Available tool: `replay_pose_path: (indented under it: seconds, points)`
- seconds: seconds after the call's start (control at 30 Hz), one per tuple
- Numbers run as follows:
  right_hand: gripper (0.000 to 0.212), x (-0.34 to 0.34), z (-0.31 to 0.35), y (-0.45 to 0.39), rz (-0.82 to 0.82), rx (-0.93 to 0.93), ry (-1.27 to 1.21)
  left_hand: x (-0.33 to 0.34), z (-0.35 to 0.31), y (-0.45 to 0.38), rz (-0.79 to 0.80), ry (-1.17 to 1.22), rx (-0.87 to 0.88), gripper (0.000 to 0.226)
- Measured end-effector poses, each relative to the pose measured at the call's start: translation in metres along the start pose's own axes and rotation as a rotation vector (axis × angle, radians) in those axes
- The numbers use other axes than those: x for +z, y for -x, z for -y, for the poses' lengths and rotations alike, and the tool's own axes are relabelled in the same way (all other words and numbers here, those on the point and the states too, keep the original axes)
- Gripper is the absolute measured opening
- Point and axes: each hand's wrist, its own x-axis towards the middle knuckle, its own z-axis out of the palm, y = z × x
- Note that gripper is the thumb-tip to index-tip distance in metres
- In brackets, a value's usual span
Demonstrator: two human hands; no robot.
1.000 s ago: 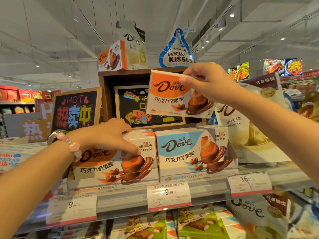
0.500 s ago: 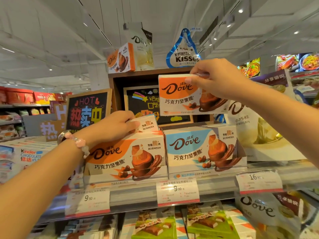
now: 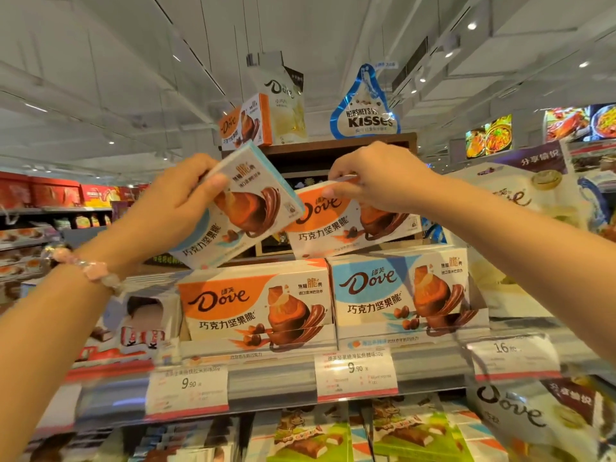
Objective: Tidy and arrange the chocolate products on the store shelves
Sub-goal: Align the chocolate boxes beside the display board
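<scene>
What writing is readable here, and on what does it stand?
"Dove": orange box held by the right hand.
"Dove": orange shelf carton.
"Dove": blue shelf carton.
"HERSHEY'S KISSES": teardrop sign.
"9.90": two price tags.
Small print: blurred.

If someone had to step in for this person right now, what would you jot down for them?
Left hand: holds a blue Dove box, tilted, in the air above the shelf.
Right hand: pinches an orange Dove box by its top edge, also in the air.
On the shelf: orange stack on the left, blue stack beside it, both facing front.
Left to do: probably set each held box on the stack of its own colour, so they likely need to cross over.
</scene>
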Motion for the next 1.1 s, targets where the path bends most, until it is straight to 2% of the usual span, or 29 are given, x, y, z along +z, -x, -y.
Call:
replay_pose_path:
  seconds: [0.13,0.33,0.5,0.63,0.83,0.97,1.1]
  points:
    - [0.037,0.006,0.021,-0.012,0.016,-0.086,0.041,-0.014,-0.01,0.008,-0.056,-0.072,0.049,0.031]
    - [0.038,0.022,0.054,-0.038,0.145,-0.159,0.111,-0.034,-0.016,0.02,-0.151,-0.179,0.082,0.036]
    - [0.023,0.025,0.068,-0.049,0.277,-0.169,-0.207,-0.049,-0.014,0.032,-0.136,-0.21,0.062,0.039]
    - [0.024,0.029,0.077,-0.056,0.329,-0.194,-0.45,-0.056,-0.015,0.041,-0.134,-0.184,0.041,0.039]
    - [0.023,0.032,0.081,-0.063,0.384,-0.208,-0.579,-0.064,-0.017,0.046,-0.155,-0.149,0.032,0.03]
    - [0.02,0.044,0.072,-0.058,0.447,-0.123,-0.643,-0.062,-0.021,0.047,-0.141,-0.125,0.039,0.023]
    - [0.03,0.064,0.068,-0.047,0.5,-0.084,-0.717,-0.059,-0.024,0.045,-0.119,-0.106,0.034,0.03]
